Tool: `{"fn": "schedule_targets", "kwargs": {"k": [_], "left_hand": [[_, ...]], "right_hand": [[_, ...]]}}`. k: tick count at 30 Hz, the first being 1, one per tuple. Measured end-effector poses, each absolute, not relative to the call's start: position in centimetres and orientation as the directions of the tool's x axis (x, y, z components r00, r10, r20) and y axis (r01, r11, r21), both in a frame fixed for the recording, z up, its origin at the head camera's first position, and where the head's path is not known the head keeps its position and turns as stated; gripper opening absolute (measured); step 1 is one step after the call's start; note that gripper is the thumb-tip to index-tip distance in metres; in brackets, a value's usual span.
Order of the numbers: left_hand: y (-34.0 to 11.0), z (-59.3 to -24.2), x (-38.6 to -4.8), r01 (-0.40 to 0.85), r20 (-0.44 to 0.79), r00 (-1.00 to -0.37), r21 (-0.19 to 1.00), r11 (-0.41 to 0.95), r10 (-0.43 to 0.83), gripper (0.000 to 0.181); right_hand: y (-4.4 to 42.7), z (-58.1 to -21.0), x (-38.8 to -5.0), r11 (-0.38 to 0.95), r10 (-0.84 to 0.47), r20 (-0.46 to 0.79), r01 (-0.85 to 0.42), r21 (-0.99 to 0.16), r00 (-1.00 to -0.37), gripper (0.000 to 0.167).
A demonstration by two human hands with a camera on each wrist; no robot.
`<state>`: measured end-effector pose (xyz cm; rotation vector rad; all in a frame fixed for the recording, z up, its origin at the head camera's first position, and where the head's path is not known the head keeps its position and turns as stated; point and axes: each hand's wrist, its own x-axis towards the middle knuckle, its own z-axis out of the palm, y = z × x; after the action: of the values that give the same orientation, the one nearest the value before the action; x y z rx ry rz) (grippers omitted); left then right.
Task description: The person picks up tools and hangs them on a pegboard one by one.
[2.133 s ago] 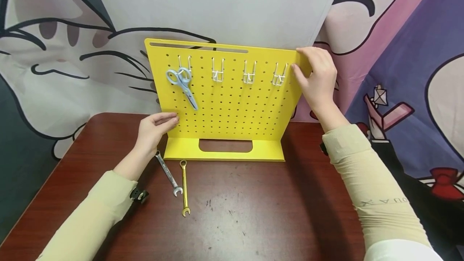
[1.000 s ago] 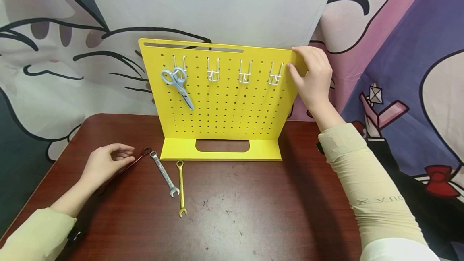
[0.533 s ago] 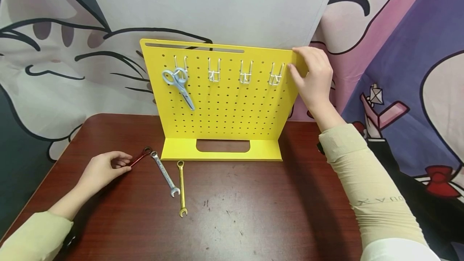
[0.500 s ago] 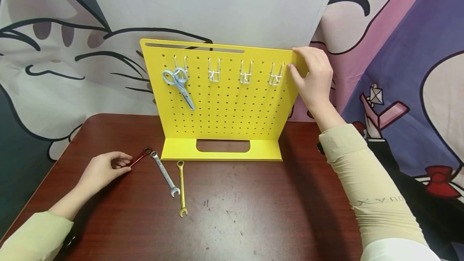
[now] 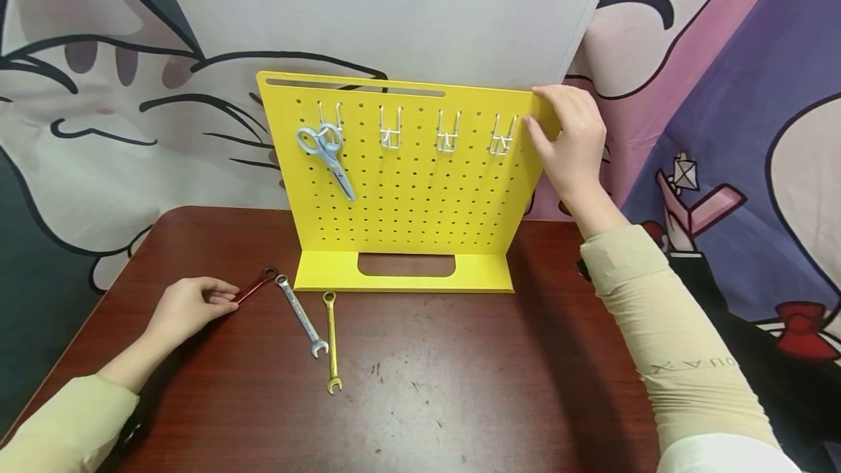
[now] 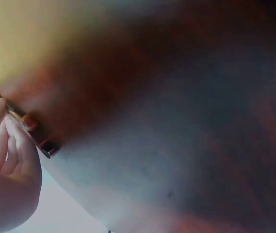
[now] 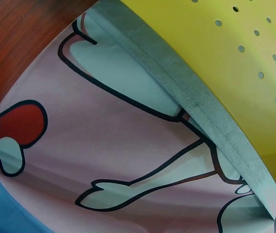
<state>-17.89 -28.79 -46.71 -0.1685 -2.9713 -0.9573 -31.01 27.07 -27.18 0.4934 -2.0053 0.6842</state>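
Observation:
In the head view my left hand (image 5: 190,305) pinches the near end of a red combination wrench (image 5: 258,285) between thumb and fingers; its ring end points toward the board. The same wrench (image 6: 28,121) shows at the fingertips in the left wrist view. A silver wrench (image 5: 302,316) and a gold wrench (image 5: 332,341) lie beside it on the table. My right hand (image 5: 573,139) grips the upper right edge of the yellow pegboard (image 5: 407,203), thumb in front. Light blue scissors (image 5: 333,159) hang from the leftmost white hook.
Beside the scissors, three more white hooks bear nothing, among them the rightmost hook (image 5: 502,139). The pegboard's foot stands on the brown table (image 5: 460,385). Behind it are a white panel (image 5: 407,13) and printed cartoon cloth (image 5: 709,115).
My left hand has moved left and down from beside the board's lower left edge to the red wrench, and pinches it. My right hand has stayed on the board's edge.

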Motion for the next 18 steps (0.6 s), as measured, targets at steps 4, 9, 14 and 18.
{"fn": "schedule_targets", "kwargs": {"k": [4, 9, 14, 18], "left_hand": [[-28.92, -46.49, -18.2, 0.097, 0.002, -0.993, 0.585, 0.805, 0.118, 0.024], [-28.95, -46.25, -18.38, 0.101, -0.025, -0.989, 0.589, 0.802, 0.143, 0.022], [-29.0, -46.06, -18.59, 0.079, -0.054, -0.988, 0.617, 0.783, 0.142, 0.024], [-29.09, -45.82, -18.74, 0.063, -0.078, -0.987, 0.627, 0.776, 0.143, 0.025]], "right_hand": [[27.11, -27.24, -30.89, 0.768, -0.073, 0.868, -0.582, -0.265, -0.491, 0.029], [27.16, -27.22, -30.85, 0.771, -0.073, 0.868, -0.58, -0.264, -0.492, 0.029], [27.18, -27.18, -30.92, 0.773, -0.074, 0.868, -0.578, -0.262, -0.491, 0.029], [27.13, -27.19, -30.96, 0.773, -0.073, 0.866, -0.577, -0.264, -0.494, 0.029]]}}
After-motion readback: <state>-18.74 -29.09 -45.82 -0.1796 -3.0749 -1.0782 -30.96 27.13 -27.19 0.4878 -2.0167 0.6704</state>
